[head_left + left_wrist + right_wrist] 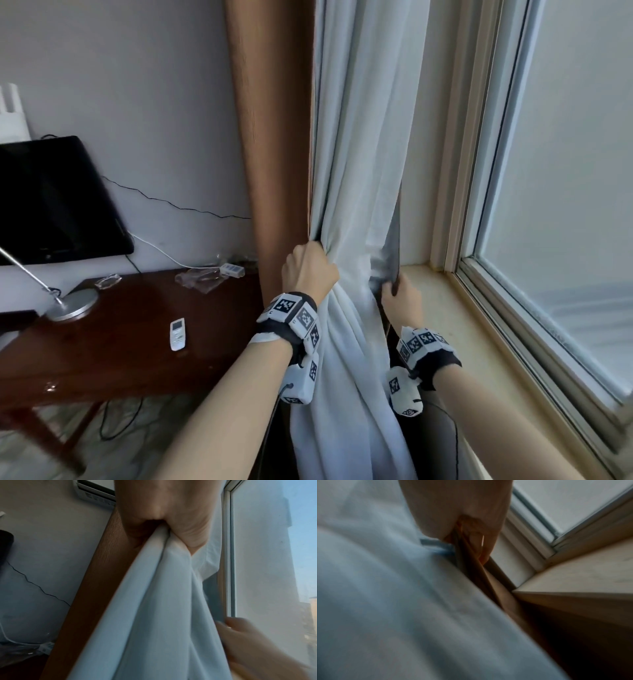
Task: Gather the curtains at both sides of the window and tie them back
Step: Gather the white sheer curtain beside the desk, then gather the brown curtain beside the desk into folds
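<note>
A white curtain (359, 171) hangs gathered at the window's left side, next to a brown wood-grain panel (274, 137). My left hand (308, 270) grips the bunched white folds at sill height; in the left wrist view the fabric (154, 601) spills down out of the left hand's fist (171, 513). To the right of the bunch my right hand (400, 298) holds a narrow dark strip of fabric (394, 253) that runs up behind the curtain. In the right wrist view, the right hand's fingers (462, 507) curl round brownish strips (471, 555) beside the white cloth (385, 588).
A pale windowsill (462, 325) and the window frame (479, 171) lie to the right. On the left, a dark wooden desk (137, 359) carries a white remote (178, 334), a lamp base (72, 305), and a plastic bag; a black monitor (51, 198) is behind it. Cables trail on the floor.
</note>
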`<state>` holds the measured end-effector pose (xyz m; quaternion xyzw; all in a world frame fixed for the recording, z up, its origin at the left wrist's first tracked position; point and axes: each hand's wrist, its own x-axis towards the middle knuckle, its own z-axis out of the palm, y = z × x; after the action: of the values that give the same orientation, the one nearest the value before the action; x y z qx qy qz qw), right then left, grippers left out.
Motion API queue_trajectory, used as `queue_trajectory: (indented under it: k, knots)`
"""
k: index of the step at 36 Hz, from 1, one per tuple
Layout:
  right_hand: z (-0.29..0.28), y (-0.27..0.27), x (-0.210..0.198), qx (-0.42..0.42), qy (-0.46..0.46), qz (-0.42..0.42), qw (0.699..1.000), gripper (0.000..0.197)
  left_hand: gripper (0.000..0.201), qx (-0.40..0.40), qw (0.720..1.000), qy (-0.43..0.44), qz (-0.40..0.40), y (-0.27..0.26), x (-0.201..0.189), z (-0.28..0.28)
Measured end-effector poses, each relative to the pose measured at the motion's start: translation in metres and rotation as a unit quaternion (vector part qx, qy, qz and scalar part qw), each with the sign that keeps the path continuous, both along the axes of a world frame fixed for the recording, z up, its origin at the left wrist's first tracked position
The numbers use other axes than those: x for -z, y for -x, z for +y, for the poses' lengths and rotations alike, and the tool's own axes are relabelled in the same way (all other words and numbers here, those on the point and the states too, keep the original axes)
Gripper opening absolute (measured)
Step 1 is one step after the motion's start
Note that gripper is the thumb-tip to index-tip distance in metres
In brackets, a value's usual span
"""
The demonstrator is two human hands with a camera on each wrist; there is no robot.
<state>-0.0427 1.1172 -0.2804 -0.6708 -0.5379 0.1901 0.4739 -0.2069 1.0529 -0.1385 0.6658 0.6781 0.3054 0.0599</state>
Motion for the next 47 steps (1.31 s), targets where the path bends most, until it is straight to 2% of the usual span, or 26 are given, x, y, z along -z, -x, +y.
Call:
queue_trajectory:
  k: [5, 8, 11, 13, 17, 19, 25, 28, 30, 33, 34, 35, 36, 39, 42, 45, 47]
  knots:
    - [-0.044, -0.055, 0.001, 0.083, -0.042, 0.022, 0.995, 0.012, 0.024, -0.056, 0.998, -0.019, -0.008, 0.016, 0.0, 0.01]
    - [-0.069, -0.064, -0.008, 0.072, -0.079, -0.012, 0.994, 0.007, 0.023, -0.061, 0.998, -0.024, -0.017, 0.019, -0.002, 0.014]
    - [-0.09, -0.042, -0.012, 0.017, -0.14, -0.113, 0.984, 0.011, 0.024, -0.041, 0.999, -0.024, -0.02, 0.005, -0.002, 0.011]
    - [-0.101, -0.02, -0.015, -0.009, -0.139, -0.116, 0.983, 0.018, 0.025, -0.017, 0.999, -0.017, -0.023, -0.008, 0.001, 0.006]
    - [-0.12, 0.013, -0.023, -0.048, -0.097, -0.203, 0.973, 0.071, 0.029, 0.019, 0.999, -0.003, -0.027, -0.025, 0.004, -0.002]
    - [-0.129, 0.027, -0.027, -0.064, -0.113, -0.23, 0.964, 0.086, 0.029, 0.032, 0.999, 0.003, -0.027, -0.028, 0.003, -0.005]
    - [-0.138, 0.057, -0.038, -0.014, -0.206, -0.324, 0.923, 0.08, 0.024, 0.072, 0.993, 0.056, -0.073, -0.024, -0.002, -0.006]
    - [-0.135, 0.055, -0.037, -0.003, -0.203, -0.317, 0.926, 0.078, 0.005, 0.117, 0.978, 0.084, -0.153, -0.02, -0.003, -0.009]
    - [-0.135, 0.055, -0.036, -0.008, -0.192, -0.299, 0.935, 0.068, 0.021, 0.153, 0.961, 0.095, -0.209, -0.022, -0.006, -0.017]
    - [-0.137, 0.057, -0.04, -0.019, -0.189, -0.29, 0.938, 0.064, 0.064, 0.178, 0.941, 0.132, -0.257, -0.028, -0.012, -0.024]
    - [-0.139, 0.058, -0.041, -0.022, -0.191, -0.295, 0.936, 0.069, 0.068, 0.169, 0.945, 0.135, -0.245, -0.03, -0.013, -0.025]
    - [-0.14, 0.058, -0.041, -0.023, -0.198, -0.301, 0.933, 0.076, 0.075, 0.151, 0.958, 0.13, -0.207, -0.033, -0.013, -0.024]
    - [-0.14, 0.058, -0.041, -0.026, -0.208, -0.307, 0.928, 0.08, 0.074, 0.133, 0.972, 0.114, -0.159, -0.035, -0.012, -0.024]
    - [-0.138, 0.052, -0.042, -0.022, -0.227, -0.327, 0.917, 0.078, 0.051, 0.074, 0.992, 0.078, -0.068, -0.042, -0.01, -0.025]
    - [-0.133, 0.043, -0.033, -0.027, -0.192, -0.289, 0.937, 0.079, 0.047, 0.074, 0.993, 0.071, -0.06, -0.041, -0.01, -0.024]
    - [-0.132, 0.033, -0.009, -0.05, -0.04, -0.232, 0.971, 0.078, 0.046, 0.07, 0.994, 0.067, -0.045, -0.037, -0.01, -0.02]
    - [-0.134, 0.025, 0.016, -0.054, 0.057, -0.2, 0.977, 0.069, 0.042, 0.059, 0.996, 0.055, -0.038, -0.034, -0.007, -0.016]
